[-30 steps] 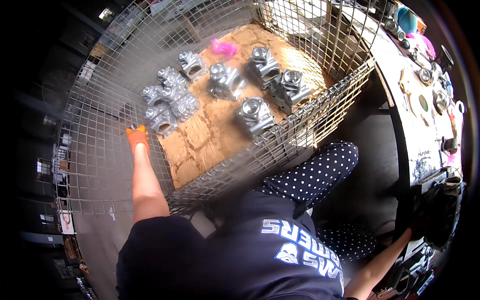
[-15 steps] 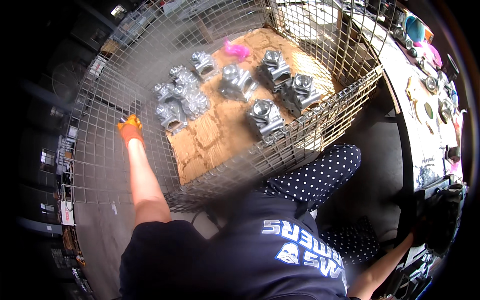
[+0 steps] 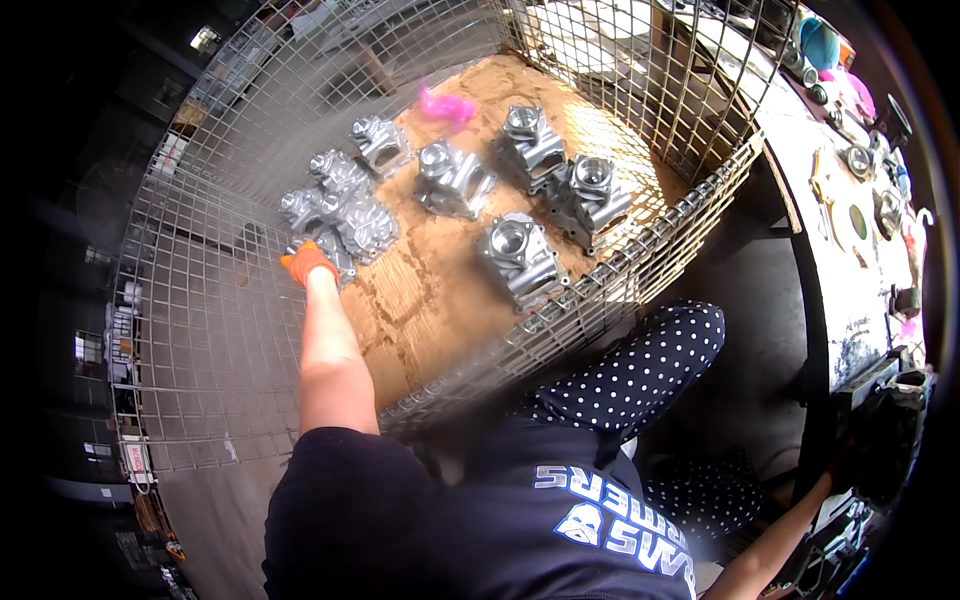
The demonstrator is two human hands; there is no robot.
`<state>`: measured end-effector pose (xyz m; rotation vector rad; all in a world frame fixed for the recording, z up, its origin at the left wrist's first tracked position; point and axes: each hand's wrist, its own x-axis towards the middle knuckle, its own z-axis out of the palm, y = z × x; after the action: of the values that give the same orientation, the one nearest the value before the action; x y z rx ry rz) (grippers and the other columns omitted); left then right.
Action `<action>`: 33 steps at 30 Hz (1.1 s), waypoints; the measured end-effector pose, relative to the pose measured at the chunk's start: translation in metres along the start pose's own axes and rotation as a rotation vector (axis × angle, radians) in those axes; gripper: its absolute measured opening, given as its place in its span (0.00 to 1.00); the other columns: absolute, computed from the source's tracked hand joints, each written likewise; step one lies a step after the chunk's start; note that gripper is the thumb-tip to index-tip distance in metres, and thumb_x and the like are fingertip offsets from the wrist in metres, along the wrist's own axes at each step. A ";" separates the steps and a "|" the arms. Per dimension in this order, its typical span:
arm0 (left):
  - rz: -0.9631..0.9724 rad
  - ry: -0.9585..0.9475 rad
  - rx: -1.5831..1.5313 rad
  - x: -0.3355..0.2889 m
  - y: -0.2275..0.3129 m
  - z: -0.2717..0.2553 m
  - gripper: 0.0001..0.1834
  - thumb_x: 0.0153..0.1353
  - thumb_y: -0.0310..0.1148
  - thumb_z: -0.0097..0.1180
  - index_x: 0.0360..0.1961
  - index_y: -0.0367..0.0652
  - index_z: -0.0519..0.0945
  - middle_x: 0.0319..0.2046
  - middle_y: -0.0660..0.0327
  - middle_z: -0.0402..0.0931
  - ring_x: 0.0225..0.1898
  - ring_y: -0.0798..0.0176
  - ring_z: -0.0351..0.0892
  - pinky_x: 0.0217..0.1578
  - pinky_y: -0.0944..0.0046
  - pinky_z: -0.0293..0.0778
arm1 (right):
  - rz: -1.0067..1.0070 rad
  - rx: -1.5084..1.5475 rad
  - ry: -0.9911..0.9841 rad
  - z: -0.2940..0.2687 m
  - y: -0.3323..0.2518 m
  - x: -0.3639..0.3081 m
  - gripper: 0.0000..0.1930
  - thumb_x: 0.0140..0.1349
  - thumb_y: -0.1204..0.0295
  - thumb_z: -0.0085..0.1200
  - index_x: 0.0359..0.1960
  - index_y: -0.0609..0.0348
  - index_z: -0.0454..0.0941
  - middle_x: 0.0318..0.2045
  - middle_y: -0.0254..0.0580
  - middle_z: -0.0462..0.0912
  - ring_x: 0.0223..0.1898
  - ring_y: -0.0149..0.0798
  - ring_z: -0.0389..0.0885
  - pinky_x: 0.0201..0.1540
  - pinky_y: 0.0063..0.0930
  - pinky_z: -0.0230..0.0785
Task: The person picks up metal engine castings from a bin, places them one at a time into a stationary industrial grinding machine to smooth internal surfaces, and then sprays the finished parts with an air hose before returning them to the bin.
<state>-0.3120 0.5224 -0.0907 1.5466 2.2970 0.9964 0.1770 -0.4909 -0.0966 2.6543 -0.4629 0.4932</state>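
Note:
My left hand [image 3: 311,263], in an orange glove, reaches into the wire basket [image 3: 590,290] and is closed on the near-left silver metal casting [image 3: 343,262]. That casting sits against a cluster of similar castings [image 3: 365,225] with round bores. More castings stand apart on the brown cardboard liner: one in the middle [image 3: 450,178], one near the front wire wall [image 3: 518,255], and two close together at the right [image 3: 592,185]. At the far lower right, my right hand [image 3: 840,470] lies in deep shadow beside a dark object [image 3: 885,430] at the bench; its fingers are hidden.
A crumpled pink piece [image 3: 446,106] lies at the back of the cardboard [image 3: 410,310]. Along the right runs a bright, cluttered workbench [image 3: 850,290] with metal parts and tools. The basket's wire front wall stands between my body and the castings.
My left hand has moved right, from beside the basket's left wire wall onto the near-left casting. The view has shifted slightly. My right arm stays at the bench.

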 end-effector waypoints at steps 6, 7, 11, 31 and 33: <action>0.083 -0.025 0.553 -0.018 -0.008 0.011 0.13 0.57 0.37 0.55 0.44 0.52 0.79 0.45 0.67 0.78 0.47 0.66 0.77 0.42 0.63 0.72 | -0.058 0.079 0.210 0.031 0.020 0.002 0.25 0.63 0.49 0.41 0.51 0.54 0.73 0.49 0.51 0.75 0.50 0.52 0.73 0.53 0.43 0.64; 0.098 -0.059 0.614 -0.017 -0.017 0.017 0.14 0.57 0.38 0.55 0.45 0.53 0.78 0.46 0.67 0.77 0.48 0.66 0.76 0.43 0.63 0.72 | -0.054 0.081 0.210 0.034 0.024 0.004 0.25 0.63 0.49 0.41 0.51 0.55 0.73 0.49 0.52 0.75 0.50 0.53 0.73 0.53 0.43 0.64; 0.281 -0.222 1.015 -0.001 -0.068 0.044 0.16 0.57 0.41 0.54 0.47 0.56 0.78 0.48 0.67 0.76 0.51 0.67 0.73 0.45 0.65 0.71 | -0.016 0.007 0.115 0.032 0.026 0.005 0.27 0.63 0.48 0.41 0.52 0.56 0.73 0.50 0.52 0.74 0.52 0.52 0.71 0.55 0.42 0.62; -0.115 -0.222 0.031 -0.013 -0.115 -0.034 0.08 0.55 0.30 0.55 0.35 0.51 0.71 0.26 0.63 0.73 0.24 0.60 0.73 0.23 0.58 0.67 | 0.072 0.055 -0.083 0.006 0.003 0.001 0.30 0.63 0.46 0.36 0.57 0.54 0.69 0.58 0.49 0.68 0.59 0.48 0.65 0.61 0.41 0.56; -0.427 -0.193 -0.861 -0.006 -0.106 -0.064 0.08 0.53 0.29 0.57 0.32 0.50 0.69 0.20 0.62 0.72 0.17 0.59 0.71 0.17 0.56 0.65 | 0.095 0.028 -0.058 0.009 0.006 -0.006 0.29 0.63 0.46 0.36 0.57 0.53 0.69 0.58 0.48 0.68 0.59 0.48 0.66 0.60 0.41 0.57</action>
<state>-0.4211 0.4661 -0.1103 0.7246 1.5961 1.3619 0.1721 -0.4985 -0.1048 2.6892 -0.6058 0.4547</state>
